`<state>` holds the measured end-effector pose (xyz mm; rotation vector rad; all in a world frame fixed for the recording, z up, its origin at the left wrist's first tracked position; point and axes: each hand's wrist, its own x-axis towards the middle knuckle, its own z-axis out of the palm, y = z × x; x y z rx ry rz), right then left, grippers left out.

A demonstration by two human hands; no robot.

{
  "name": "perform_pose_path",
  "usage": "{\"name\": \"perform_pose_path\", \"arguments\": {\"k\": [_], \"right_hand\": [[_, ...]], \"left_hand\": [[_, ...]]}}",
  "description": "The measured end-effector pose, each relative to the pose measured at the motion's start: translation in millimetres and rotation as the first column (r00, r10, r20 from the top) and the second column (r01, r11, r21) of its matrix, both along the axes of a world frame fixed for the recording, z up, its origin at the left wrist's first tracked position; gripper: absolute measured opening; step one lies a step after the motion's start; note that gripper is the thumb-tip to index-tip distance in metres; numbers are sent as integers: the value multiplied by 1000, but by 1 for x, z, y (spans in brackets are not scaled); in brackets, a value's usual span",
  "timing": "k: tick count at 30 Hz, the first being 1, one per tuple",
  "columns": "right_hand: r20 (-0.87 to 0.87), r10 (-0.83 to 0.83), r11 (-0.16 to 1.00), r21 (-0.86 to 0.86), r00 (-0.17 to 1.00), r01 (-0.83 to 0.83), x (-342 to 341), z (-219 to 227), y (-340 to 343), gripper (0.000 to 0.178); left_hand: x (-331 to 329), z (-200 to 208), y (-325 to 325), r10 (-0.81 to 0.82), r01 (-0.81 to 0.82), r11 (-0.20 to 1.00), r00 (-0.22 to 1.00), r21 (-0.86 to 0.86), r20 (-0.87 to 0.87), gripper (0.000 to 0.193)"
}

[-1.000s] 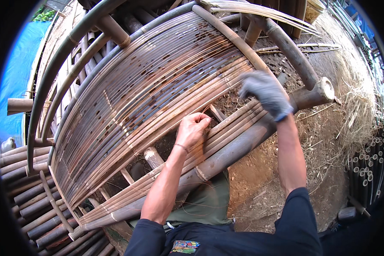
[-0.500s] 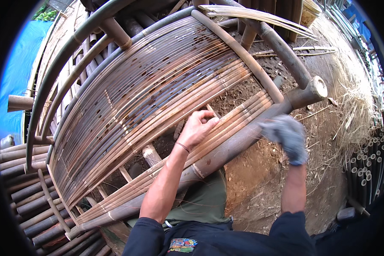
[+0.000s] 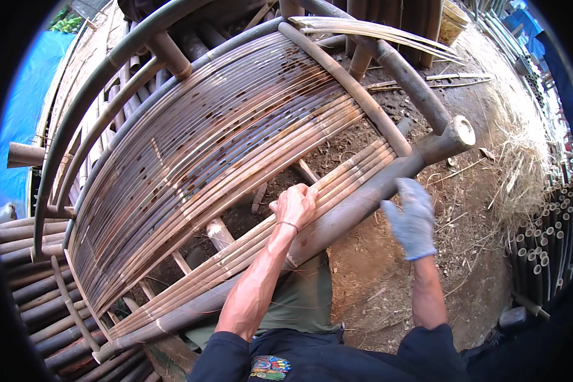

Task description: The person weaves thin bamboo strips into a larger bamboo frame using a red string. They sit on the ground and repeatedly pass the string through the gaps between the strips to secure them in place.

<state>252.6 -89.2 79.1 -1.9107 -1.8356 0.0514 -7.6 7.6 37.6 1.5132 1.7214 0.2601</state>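
Note:
A curved bamboo bench seat of thin slats [image 3: 216,137] lies across the view inside a thick bamboo frame. A separate band of front slats [image 3: 353,172] runs beside the thick front pole [image 3: 328,228], with a gap behind it. My bare left hand [image 3: 295,207] is closed at the inner edge of this band, fingers curled toward the gap; what they hold is hidden. Thin reddish strands hang below the left forearm. My right hand [image 3: 411,219], in a grey glove, hovers right of the front pole, thumb apart from the fingers, holding nothing I can see.
Crosspieces [image 3: 219,233] span the gap under the slats. Loose split strips [image 3: 375,28] lie over the far right frame. Bamboo poles [image 3: 35,296] lie at the left, and cut pole ends [image 3: 541,251] are stacked at the right, near pale shavings [image 3: 522,172].
My left hand has moved slightly right and down, from a pinch above the slats to curled fingers at their edge. The gloved right hand has shifted left and down, its thumb now apart.

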Motion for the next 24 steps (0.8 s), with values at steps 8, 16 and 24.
{"name": "perform_pose_path", "arguments": {"k": [8,16,24], "right_hand": [[157,310,948,18,938,-316,-73,-11,108,41],[281,449,862,-386,848,-328,-65,-46,152,48],[-394,290,950,5,872,-314,-49,-29,135,41]], "left_hand": [[3,0,-2,40,-41,999,999,25,8,33],[4,5,0,36,-36,999,999,2,-3,36],[-4,0,17,-29,47,972,996,-229,81,48]]}}
